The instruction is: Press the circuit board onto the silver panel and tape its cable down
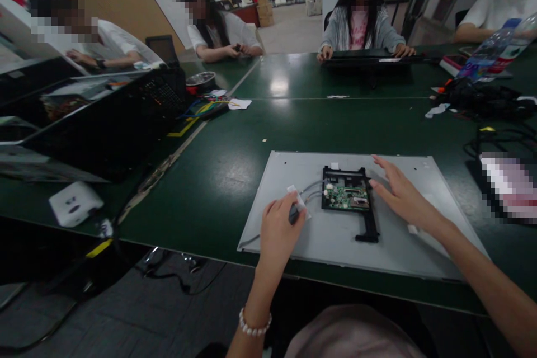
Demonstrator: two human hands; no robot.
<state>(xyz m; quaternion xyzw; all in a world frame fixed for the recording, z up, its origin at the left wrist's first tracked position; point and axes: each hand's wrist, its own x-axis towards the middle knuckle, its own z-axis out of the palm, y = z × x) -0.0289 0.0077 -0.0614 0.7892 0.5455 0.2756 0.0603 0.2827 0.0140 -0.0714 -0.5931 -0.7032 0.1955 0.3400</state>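
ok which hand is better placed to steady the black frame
Right, I'd judge: the right hand is right beside the black frame and looks empty, while the left hand is farther off, holding something dark.

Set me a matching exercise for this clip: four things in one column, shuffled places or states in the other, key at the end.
1. bead bracelet
2. circuit board
3. left hand
4. right hand

A. open, fingers extended
B. around the left wrist
C. pinching a small dark object
D. mounted in a black frame

Pairs: 1-B, 2-D, 3-C, 4-A
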